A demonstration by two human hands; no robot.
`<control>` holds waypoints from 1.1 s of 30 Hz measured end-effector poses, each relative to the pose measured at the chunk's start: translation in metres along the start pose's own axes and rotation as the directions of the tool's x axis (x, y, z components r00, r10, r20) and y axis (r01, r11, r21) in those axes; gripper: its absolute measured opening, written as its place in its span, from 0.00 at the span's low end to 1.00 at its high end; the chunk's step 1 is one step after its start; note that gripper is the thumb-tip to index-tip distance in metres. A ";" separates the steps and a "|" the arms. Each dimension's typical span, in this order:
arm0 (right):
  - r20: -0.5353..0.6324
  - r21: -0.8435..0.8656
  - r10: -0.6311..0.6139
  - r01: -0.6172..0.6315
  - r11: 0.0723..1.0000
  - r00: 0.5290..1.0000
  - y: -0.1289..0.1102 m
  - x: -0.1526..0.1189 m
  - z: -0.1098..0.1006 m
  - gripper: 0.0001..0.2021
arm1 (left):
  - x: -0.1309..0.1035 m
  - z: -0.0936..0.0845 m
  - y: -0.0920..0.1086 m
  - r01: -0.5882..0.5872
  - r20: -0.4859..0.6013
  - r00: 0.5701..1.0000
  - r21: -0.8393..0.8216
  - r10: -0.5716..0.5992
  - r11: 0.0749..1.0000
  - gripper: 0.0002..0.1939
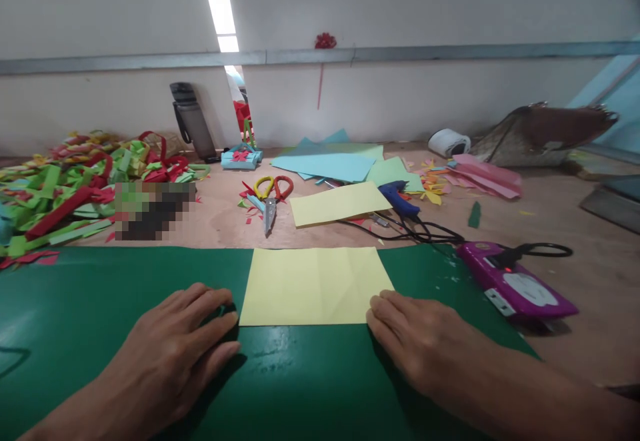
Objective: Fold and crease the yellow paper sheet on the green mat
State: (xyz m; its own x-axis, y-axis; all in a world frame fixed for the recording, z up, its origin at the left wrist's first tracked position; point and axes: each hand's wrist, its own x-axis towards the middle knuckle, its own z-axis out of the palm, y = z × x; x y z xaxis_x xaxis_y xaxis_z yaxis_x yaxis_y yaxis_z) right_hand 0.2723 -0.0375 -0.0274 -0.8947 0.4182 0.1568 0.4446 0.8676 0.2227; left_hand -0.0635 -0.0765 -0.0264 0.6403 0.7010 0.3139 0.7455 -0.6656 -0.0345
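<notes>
A sheet of pale yellow paper [310,288] with faint creases lies flat on a green mat [280,381] in front of me. My left hand [185,344] rests at its lower left corner, fingers apart and holding nothing. At the lower right corner, my right hand [415,334] has its fingers pressed together on the paper's edge; its thumb is hidden. Just beyond the sheet lies a second yellow strip of paper [340,204]. Scissors [270,204] with one yellow and one red handle lie to the left of that strip.
A blue glue gun [400,199] and a purple power strip [517,281] with black cables are on the right. Colourful paper pieces [60,194] heap at the left, near a grey bottle [194,124]. Blue paper sheets [330,161] and a brown bag [540,134] sit at the back.
</notes>
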 end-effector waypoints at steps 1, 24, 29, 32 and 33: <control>0.012 -0.068 -0.003 0.003 0.998 1.000 -0.003 0.002 -0.001 0.08 | 0.008 0.001 0.005 -0.004 -0.027 1.000 -0.001 0.004 1.000 0.08; -0.234 0.130 0.096 -0.066 0.989 0.968 0.007 0.023 0.003 0.12 | 0.086 0.038 0.040 -0.187 -0.031 0.982 -0.119 0.185 0.975 0.10; -0.229 0.287 0.167 -0.098 0.953 0.959 0.011 0.021 0.012 0.13 | 0.087 0.045 0.037 -0.131 -0.083 0.990 -0.215 0.116 0.968 0.13; -0.158 0.414 0.254 -0.170 0.894 0.954 0.013 0.021 0.015 0.12 | 0.088 0.044 0.038 -0.078 -0.068 0.996 -0.244 0.063 0.967 0.15; -0.112 0.457 0.285 -0.205 0.866 0.952 0.014 0.022 0.015 0.12 | 0.089 0.043 0.038 -0.041 -0.048 0.998 -0.259 0.030 0.965 0.16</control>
State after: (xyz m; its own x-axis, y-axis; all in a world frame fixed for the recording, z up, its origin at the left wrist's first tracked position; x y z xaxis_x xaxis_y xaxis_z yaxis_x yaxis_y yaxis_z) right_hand 0.2587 -0.0120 -0.0353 -0.7206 0.6149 0.3204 0.5487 0.7882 -0.2786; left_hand 0.0295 -0.0286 -0.0409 0.6530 0.6676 0.3576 0.6450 -0.7377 0.1994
